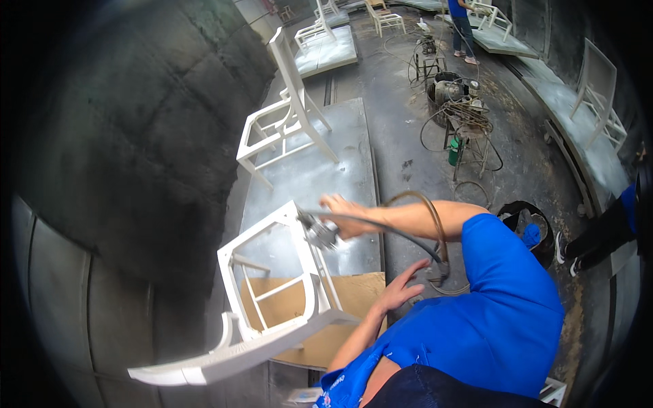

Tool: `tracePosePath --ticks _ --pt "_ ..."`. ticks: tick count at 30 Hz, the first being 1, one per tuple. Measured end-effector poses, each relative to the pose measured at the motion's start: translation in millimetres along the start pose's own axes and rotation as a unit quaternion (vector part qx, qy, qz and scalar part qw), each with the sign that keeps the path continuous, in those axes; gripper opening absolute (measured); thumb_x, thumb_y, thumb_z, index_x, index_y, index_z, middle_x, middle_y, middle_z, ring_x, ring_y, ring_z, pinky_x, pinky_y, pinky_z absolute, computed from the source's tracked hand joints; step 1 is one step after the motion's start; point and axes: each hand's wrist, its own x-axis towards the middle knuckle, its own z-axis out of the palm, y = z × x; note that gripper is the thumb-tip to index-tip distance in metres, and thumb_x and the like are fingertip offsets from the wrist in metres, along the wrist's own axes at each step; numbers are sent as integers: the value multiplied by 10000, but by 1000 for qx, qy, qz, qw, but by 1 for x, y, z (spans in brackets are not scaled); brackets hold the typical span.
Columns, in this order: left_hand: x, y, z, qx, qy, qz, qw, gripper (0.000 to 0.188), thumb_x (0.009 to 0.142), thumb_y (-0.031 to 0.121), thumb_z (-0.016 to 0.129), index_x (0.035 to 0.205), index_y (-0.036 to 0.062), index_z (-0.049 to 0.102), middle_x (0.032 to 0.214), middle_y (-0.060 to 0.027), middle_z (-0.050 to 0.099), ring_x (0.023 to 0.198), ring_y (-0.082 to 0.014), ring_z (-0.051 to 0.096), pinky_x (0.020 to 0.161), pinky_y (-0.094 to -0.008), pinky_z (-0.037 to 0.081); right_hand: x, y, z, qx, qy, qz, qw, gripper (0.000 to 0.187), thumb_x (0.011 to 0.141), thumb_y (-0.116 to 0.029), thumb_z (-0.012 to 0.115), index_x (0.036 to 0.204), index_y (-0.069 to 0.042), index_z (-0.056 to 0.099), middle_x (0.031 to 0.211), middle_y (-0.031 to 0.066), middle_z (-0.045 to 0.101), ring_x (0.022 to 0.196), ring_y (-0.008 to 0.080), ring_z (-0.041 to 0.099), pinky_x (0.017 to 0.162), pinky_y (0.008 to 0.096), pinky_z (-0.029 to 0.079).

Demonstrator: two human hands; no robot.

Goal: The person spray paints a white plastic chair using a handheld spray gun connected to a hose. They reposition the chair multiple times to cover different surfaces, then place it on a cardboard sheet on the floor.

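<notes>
My right hand (pixel 345 216) is closed around a metal spray gun (pixel 321 233), its outline smeared by motion. The gun is by the seat frame's right corner of a white chair frame (pixel 262 234). That chair stands tilted in my view, with its curved back (pixel 224 357) toward me and an open seat. From the gun a dark hose (pixel 388 228) runs back to the right, and a brown hose (pixel 435 211) loops over my right forearm. My left hand (pixel 403 289) hangs in the air right of the chair, fingers spread, holding nothing.
Brown cardboard (pixel 367 289) lies under the chair on a grey platform (pixel 354 149). Another white chair (pixel 289 119) stands farther along. Pumps with coiled hoses (pixel 462 112) and a black bin (pixel 544 231) are at right. A person (pixel 462 27) works far off; another's legs (pixel 598 224) show at right.
</notes>
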Motion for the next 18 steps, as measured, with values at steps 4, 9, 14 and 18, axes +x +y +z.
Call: tracePosePath --ticks 4,9,14,18 --pt "28 75 23 98 -161 23 982 514 975 283 694 1384 16 531 1285 -179 664 1236 -334 617 1066 -437 460 61 -52 -69 -65 164 -111 978 522 653 -143 837 1132 -26 666 1231 223 515 1156 404 529 942 477 528" --pt "8 115 17 230 24 -19 973 412 973 191 695 1337 52 561 1104 -189 707 1003 -364 706 868 -428 555 82 -94 -123 -80 277 -155 945 647 699 -43 727 1319 36 560 1258 238 556 1168 406 554 1031 450 477" --pt "25 197 7 336 177 119 917 441 973 198 694 1345 13 545 1078 -227 697 947 -410 711 772 -458 582 106 -102 -109 55 257 -119 958 828 749 9 629 1530 -16 357 1208 276 607 1167 450 588 1066 485 450" --pt "68 229 2 392 211 212 870 556 978 191 691 1431 -49 475 1103 -255 684 950 -413 709 806 -446 578 116 -83 -92 82 104 -54 990 798 853 -111 617 1586 -47 306 1399 291 552 1357 428 504 1146 459 404"
